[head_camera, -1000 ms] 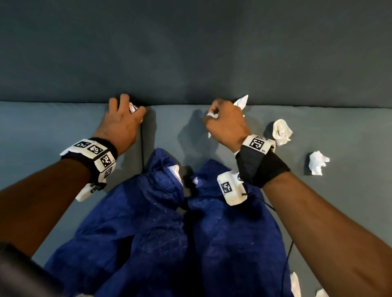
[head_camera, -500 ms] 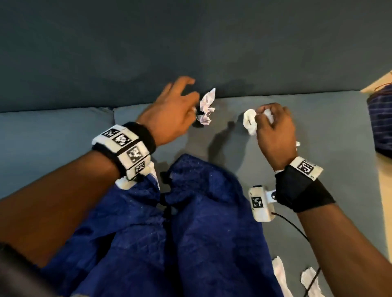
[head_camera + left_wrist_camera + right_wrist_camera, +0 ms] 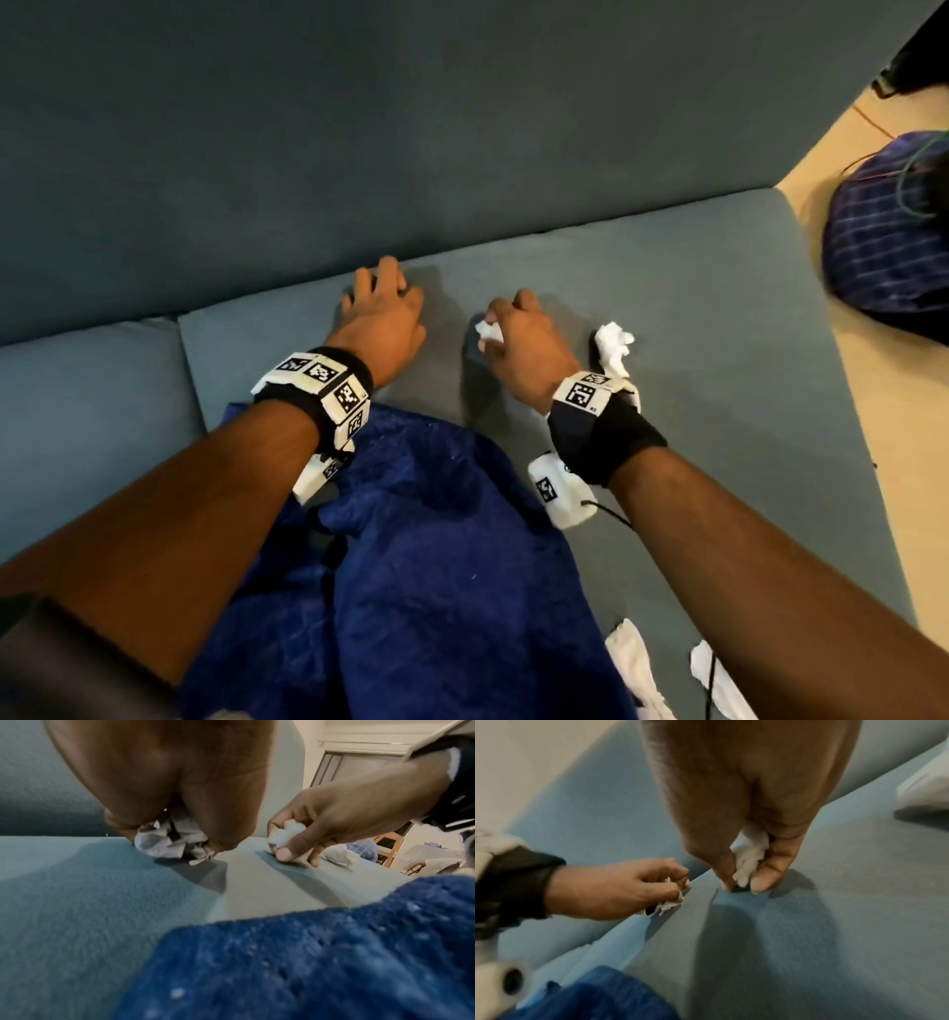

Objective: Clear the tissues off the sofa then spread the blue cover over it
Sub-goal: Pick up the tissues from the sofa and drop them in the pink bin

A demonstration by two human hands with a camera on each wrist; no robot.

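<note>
Two hands work the teal fabric sofa (image 3: 693,411): left hand (image 3: 380,318) and right hand (image 3: 524,349) each clutch crumpled white tissues (image 3: 172,843); more remain beside the bunched blue quilted cover (image 3: 436,565), awaiting collection before spreading.

From the head view the left hand (image 3: 382,321) covers its crumpled tissue (image 3: 170,843) completely. Only a white scrap (image 3: 489,331) peeks out of the right hand (image 3: 529,344); the rest is buried in the fingers. Right of the blue cover (image 3: 411,565), two flat tissues (image 3: 637,668) run off the bottom edge. Beyond the sofa (image 3: 719,308), a checked bundle (image 3: 888,231) is cut by the right edge, too blurred to identify.
</note>
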